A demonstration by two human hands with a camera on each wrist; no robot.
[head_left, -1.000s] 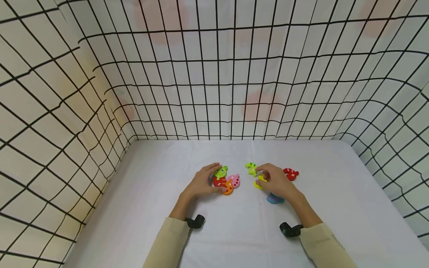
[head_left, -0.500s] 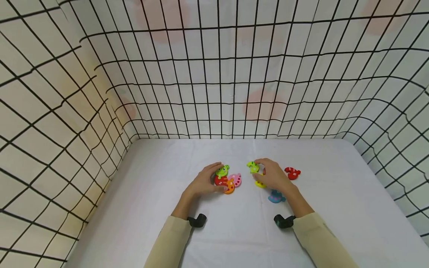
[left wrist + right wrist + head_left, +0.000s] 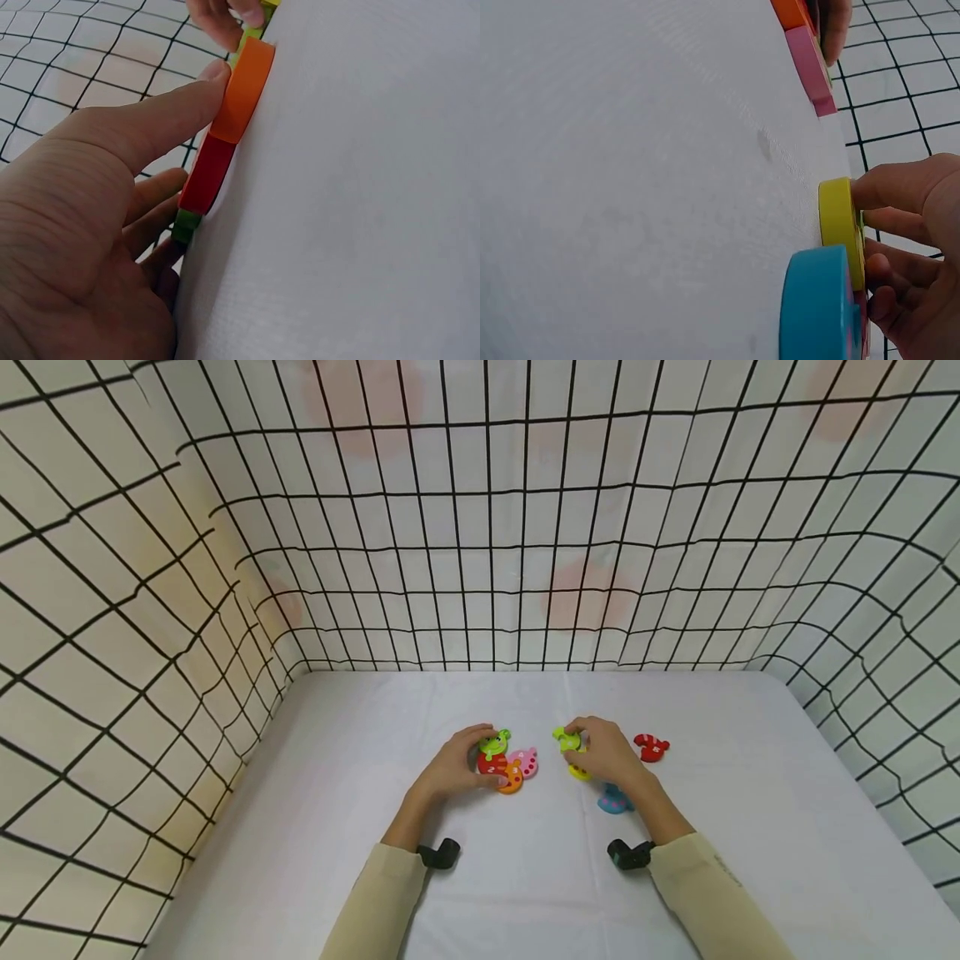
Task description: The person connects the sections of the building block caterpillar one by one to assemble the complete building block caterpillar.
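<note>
My left hand (image 3: 450,767) curves round a joined cluster of puzzle pieces on the white table. Its thumb touches the orange piece (image 3: 244,90), and its fingers lie by the green smiling head piece (image 3: 495,743). A numbered red piece (image 3: 491,763) and a spotted pink piece (image 3: 528,762) complete this cluster. To the right, my right hand (image 3: 609,752) pinches a lime-green puzzle piece (image 3: 567,740) between thumb and fingers. A yellow piece (image 3: 836,214) sits below that hand, partly hidden by the thumb in the head view.
A blue spotted piece (image 3: 615,800) lies beneath the right wrist. Beyond the right hand rests a red striped piece (image 3: 651,747). Black wire grid (image 3: 525,543) backed by white cloth rises along the table's back and both sides.
My right hand has moved slightly left and taken hold of the lime-green piece, which has turned on the table. My left hand has stayed at the joined cluster.
</note>
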